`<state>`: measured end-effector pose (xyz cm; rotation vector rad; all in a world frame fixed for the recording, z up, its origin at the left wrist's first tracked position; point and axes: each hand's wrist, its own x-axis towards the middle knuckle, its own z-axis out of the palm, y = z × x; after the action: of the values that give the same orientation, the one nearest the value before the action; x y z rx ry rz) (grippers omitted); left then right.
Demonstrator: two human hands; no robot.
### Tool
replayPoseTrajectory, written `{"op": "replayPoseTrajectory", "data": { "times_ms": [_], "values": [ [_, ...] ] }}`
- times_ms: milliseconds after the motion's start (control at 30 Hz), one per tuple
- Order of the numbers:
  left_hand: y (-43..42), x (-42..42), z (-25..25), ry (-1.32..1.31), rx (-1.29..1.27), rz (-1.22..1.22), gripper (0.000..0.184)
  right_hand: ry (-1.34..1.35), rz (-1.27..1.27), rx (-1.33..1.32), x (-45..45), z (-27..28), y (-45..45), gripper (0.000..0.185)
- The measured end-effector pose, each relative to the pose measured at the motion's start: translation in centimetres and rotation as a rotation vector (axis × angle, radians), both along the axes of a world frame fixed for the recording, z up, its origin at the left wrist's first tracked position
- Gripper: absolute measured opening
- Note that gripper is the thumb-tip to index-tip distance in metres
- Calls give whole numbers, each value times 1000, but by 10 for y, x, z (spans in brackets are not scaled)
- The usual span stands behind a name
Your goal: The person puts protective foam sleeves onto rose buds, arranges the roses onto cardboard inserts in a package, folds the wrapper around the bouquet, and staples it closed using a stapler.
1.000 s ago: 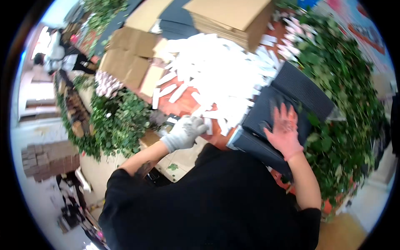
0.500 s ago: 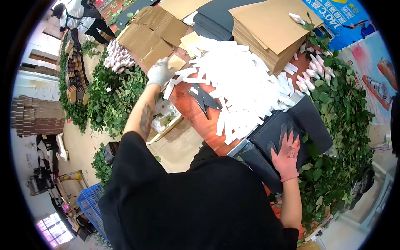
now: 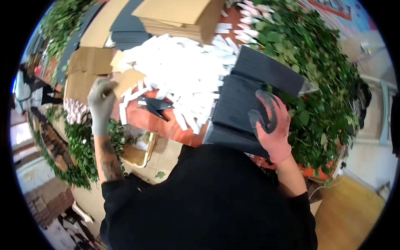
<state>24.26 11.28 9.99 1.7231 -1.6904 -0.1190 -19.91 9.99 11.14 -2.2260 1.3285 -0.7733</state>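
Note:
My left hand, in a whitish glove, is raised beside a small tan cardboard piece, its fingers curled in; whether anything is between them is hidden. My right hand, in a pink glove with dark grey fingers, rests on a folded black corrugated sheet, thumb apart from the curved fingers. A green leaf pokes out by those fingertips. White paper strips are heaped between both hands. On the red tabletop, a black tool with two spread handles lies near the strips.
Stacked tan cardboard, black sheets and brown cardboard occupy the far side. Leafy stems crowd the right, with wrapped pale pink buds above. More buds and greenery lie left. A person stands far left.
My view has turned, shifting the table leftward. My left hand has gone from reaching over the cardboard pieces to being raised with curled fingers. My right hand stays on the black sheet.

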Motion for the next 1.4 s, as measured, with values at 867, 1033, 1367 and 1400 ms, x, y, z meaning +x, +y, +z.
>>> {"op": "replayPoseTrajectory", "data": {
  "times_ms": [867, 1033, 1367, 1400],
  "values": [
    [26, -228, -45, 610, 759, -672, 93, -273, -495, 981, -31, -33, -41, 21],
    [21, -225, -55, 525, 695, -684, 94, -22, -460, 878, -19, -16, -43, 28],
    [9, -247, -21, -250, 354, -894, 62, 338, -301, 601, -24, -32, -31, 49],
    [10, -248, -22, -249, 349, -893, 62, 319, -295, 603, -25, -32, -28, 48]
  ]
}}
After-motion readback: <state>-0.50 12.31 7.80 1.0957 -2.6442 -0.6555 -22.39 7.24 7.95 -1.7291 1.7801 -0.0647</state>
